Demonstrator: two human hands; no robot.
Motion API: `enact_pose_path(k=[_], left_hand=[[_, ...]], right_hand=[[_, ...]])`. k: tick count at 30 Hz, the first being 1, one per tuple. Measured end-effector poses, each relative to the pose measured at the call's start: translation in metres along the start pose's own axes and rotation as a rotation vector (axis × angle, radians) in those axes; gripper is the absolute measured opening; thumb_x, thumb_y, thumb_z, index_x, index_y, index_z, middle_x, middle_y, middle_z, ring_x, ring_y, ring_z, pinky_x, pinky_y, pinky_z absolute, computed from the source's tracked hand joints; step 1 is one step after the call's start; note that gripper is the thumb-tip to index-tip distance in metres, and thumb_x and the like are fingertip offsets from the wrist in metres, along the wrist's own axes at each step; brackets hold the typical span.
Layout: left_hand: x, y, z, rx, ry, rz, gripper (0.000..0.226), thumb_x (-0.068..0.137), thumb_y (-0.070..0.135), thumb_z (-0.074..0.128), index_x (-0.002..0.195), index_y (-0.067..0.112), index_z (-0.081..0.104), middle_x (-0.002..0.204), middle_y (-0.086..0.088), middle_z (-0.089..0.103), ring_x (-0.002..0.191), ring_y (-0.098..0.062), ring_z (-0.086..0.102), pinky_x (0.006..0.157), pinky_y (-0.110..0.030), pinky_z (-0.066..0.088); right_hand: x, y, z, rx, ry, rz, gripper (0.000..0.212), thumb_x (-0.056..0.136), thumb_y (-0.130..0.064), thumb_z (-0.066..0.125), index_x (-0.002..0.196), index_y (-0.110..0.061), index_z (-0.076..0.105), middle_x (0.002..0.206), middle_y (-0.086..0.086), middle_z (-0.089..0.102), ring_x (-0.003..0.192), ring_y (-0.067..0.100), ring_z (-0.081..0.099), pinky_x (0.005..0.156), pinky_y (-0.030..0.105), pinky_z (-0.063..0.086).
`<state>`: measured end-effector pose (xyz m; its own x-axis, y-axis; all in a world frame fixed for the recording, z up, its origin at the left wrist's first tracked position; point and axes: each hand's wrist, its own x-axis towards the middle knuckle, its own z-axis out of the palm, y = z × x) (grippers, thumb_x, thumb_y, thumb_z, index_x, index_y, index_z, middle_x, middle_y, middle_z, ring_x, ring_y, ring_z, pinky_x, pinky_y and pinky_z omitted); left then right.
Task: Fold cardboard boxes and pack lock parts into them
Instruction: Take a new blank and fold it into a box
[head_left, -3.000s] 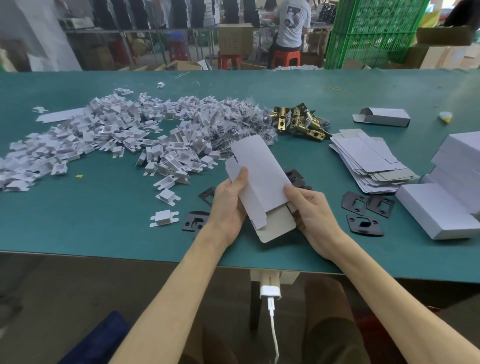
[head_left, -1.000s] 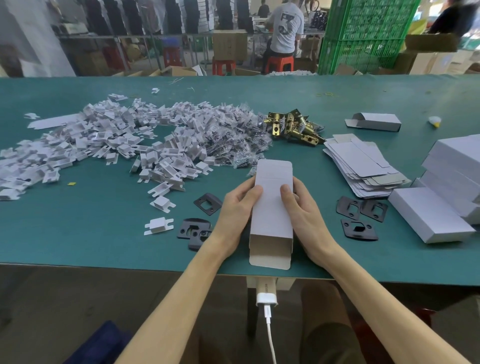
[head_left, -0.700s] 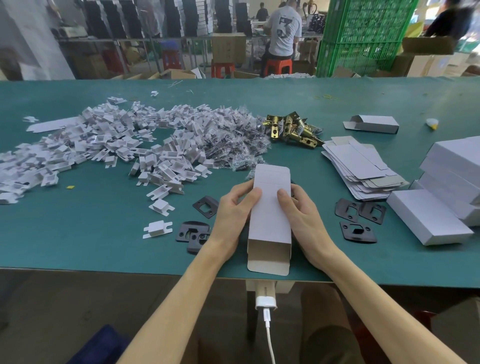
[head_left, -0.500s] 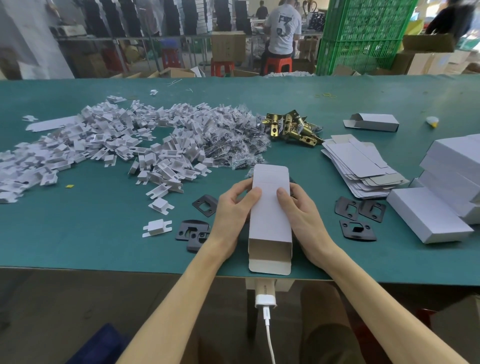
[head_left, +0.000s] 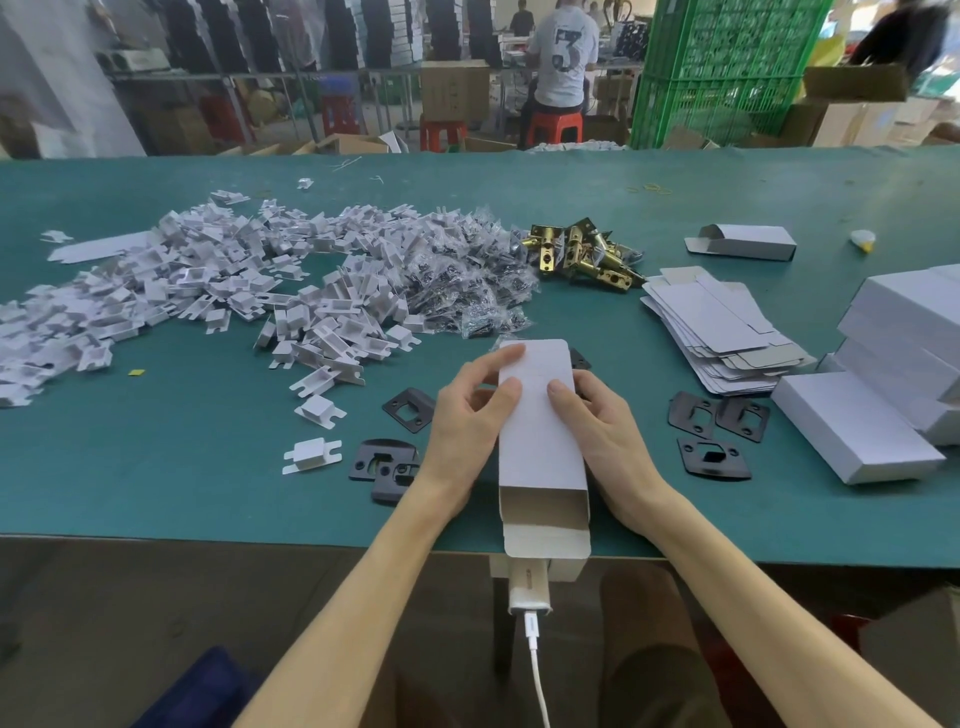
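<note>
Cardboard box (head_left: 540, 441) lies lengthwise at the six o'clock edge of the worktop (head_left: 208, 467), its open mouth facing six, probably so parts can slide in. Left hand (head_left: 467, 426) and right hand (head_left: 602, 436) flank it, each grip pinching a side wall with thumb on top to keep it square. Its twelve o'clock flap looks untucked, though fingers hide the fold.

The box (head_left: 537, 441) gripped between the left hand (head_left: 465, 421) and right hand (head_left: 602, 431) is plain white outside and dull grey-beige inside its open end. The table (head_left: 156, 467) under it is teal green. Matt black plates (head_left: 387, 462) lie left and right of the grip. Farther left is a heap of white card pieces (head_left: 208, 280). Beyond the grip are shiny gold latches (head_left: 582, 254). To its right are white flat cartons (head_left: 722, 322) with grey flaps.
</note>
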<state>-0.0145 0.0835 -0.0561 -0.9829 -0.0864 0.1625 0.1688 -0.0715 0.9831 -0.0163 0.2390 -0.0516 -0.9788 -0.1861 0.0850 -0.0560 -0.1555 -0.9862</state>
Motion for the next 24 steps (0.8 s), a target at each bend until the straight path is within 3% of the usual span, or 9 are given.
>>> enact_pose_path(k=[3,9,17,24], left_hand=[[-0.0004,0.0004,-0.0001,0.000,-0.006,-0.012,0.031,0.102,0.013,0.064,0.129,0.028,0.070,0.110,-0.009,0.072,0.085,-0.019,0.065,0.072,-0.040,0.059],[-0.0029,0.0022,0.0002,-0.031,-0.044,0.009,0.033,0.099,0.010,0.069,0.129,0.023,0.068,0.121,-0.003,0.075,0.107,-0.019,0.071,0.084,-0.035,0.062],[-0.0016,0.0010,0.0001,-0.067,-0.036,-0.012,0.030,0.098,0.011,0.070,0.126,0.023,0.069,0.119,-0.002,0.076,0.103,-0.018,0.071,0.084,-0.037,0.062],[-0.0002,0.0021,-0.0013,-0.124,-0.031,-0.060,0.031,0.097,0.010,0.071,0.127,0.019,0.069,0.118,-0.006,0.077,0.104,-0.022,0.071,0.087,-0.040,0.061]], right_hand=[[-0.0007,-0.0009,0.0003,0.001,-0.007,0.004,0.020,0.104,-0.025,0.056,0.117,-0.011,0.062,0.100,0.003,0.077,0.085,0.018,0.075,0.065,0.025,0.058],[-0.0014,-0.0021,0.0002,0.018,-0.009,0.009,0.021,0.104,-0.026,0.057,0.117,-0.011,0.062,0.099,0.006,0.077,0.084,0.020,0.075,0.064,0.027,0.058],[-0.0016,-0.0025,0.0005,0.020,0.001,0.032,0.021,0.103,-0.027,0.058,0.114,-0.010,0.062,0.096,0.003,0.077,0.082,0.018,0.074,0.063,0.026,0.058],[-0.0027,-0.0034,0.0002,0.028,0.010,0.055,0.033,0.101,-0.032,0.061,0.128,-0.015,0.053,0.104,0.004,0.076,0.088,0.022,0.075,0.066,0.028,0.059]])
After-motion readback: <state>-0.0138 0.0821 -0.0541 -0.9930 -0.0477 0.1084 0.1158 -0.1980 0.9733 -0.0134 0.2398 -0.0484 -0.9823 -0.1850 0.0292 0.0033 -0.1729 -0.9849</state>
